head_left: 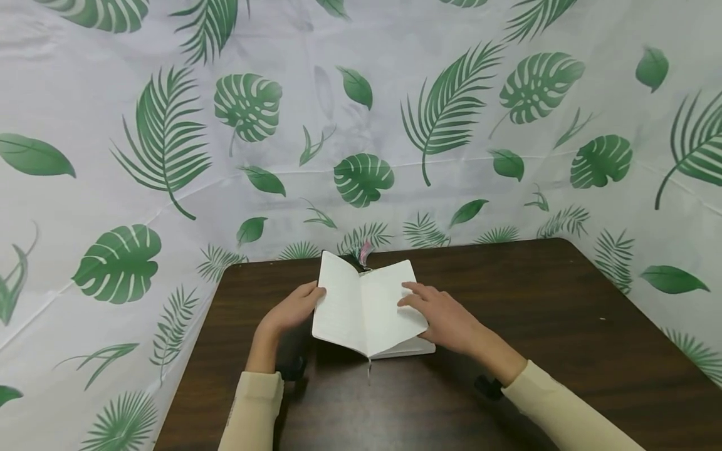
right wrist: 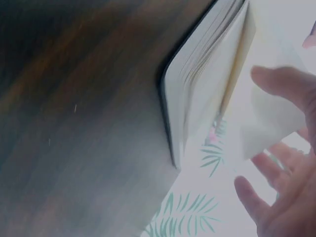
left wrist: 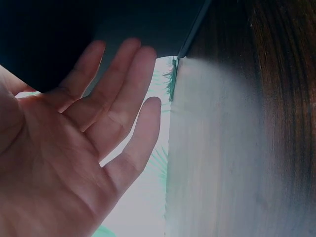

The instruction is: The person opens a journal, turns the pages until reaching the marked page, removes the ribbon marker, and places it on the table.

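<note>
An open notebook (head_left: pixel 341 307) with blank white pages is held tilted up over the dark wooden table. My left hand (head_left: pixel 290 310) grips its left edge, thumb on the page side; in the left wrist view the fingers (left wrist: pixel 118 98) lie along the dark cover (left wrist: pixel 148 29). At the other side my right hand (head_left: pixel 451 319) pinches a raised leaf (head_left: pixel 392 300), its thumb and fingers on opposite faces. Below that leaf, the thick stack of pages (right wrist: pixel 197 84) sits against the dark back cover. A thin ribbon bookmark (head_left: pixel 369 373) hangs from the bottom of the spine.
The brown wooden table (head_left: pixel 536 326) spreads around the notebook. Behind the notebook's top edge, something pink (head_left: pixel 365 252) shows near the table's back edge. A white curtain (head_left: pixel 316 81) printed with green leaves hangs behind and along both sides.
</note>
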A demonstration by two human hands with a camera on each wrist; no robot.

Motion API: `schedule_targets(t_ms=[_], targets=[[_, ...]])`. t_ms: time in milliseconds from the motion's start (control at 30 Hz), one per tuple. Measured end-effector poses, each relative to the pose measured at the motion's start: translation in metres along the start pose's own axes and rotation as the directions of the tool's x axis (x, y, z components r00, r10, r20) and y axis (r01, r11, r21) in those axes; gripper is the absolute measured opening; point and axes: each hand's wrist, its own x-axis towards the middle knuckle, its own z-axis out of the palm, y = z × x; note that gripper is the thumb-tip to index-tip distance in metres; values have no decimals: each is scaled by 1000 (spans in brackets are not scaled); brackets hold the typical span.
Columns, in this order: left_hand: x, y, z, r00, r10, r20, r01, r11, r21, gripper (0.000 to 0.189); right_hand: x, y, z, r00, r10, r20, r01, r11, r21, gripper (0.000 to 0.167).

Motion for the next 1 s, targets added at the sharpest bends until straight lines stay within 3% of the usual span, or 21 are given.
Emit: schedule_targets(t_ms=[133, 233, 367, 433, 567, 667, 800, 867, 1000], targets=[[-1, 0, -2, 1000, 0, -8, 0, 1000, 9, 53, 7, 1, -2, 986, 136, -94, -131, 990, 60, 96], [0, 0, -3, 1000, 6, -11, -6, 1000, 21, 53, 12, -2, -3, 958, 281, -59, -266, 945, 193, 113], [1, -2, -3, 1000, 8, -20, -8, 1000, 25, 52, 18, -11, 0, 930, 363, 58, -362, 877, 316, 95], [3, -3, -1, 999, 4, -32, -3, 1000, 23, 53, 19, -17, 4, 939, 332, 89, -342, 878, 336, 74], [6, -4, 2, 997, 24, -79, -25, 1000, -18, 65, 22, -29, 12, 970, 219, 102, -241, 912, 333, 38], [7, -3, 4, 990, 72, -121, -77, 996, -35, 67, 25, -37, 15, 981, 134, 144, -173, 933, 314, 41], [7, -2, 5, 979, 123, -161, -115, 992, 55, 35, 28, -46, 18, 974, 34, 224, -103, 947, 303, 57], [7, -1, 6, 978, 107, -176, -94, 992, 78, 34, 29, -50, 20, 969, 3, 245, -79, 952, 297, 58], [5, 0, 5, 973, 19, -229, -10, 999, 42, 57, 30, -53, 22, 965, -33, 259, -35, 967, 252, 56]])
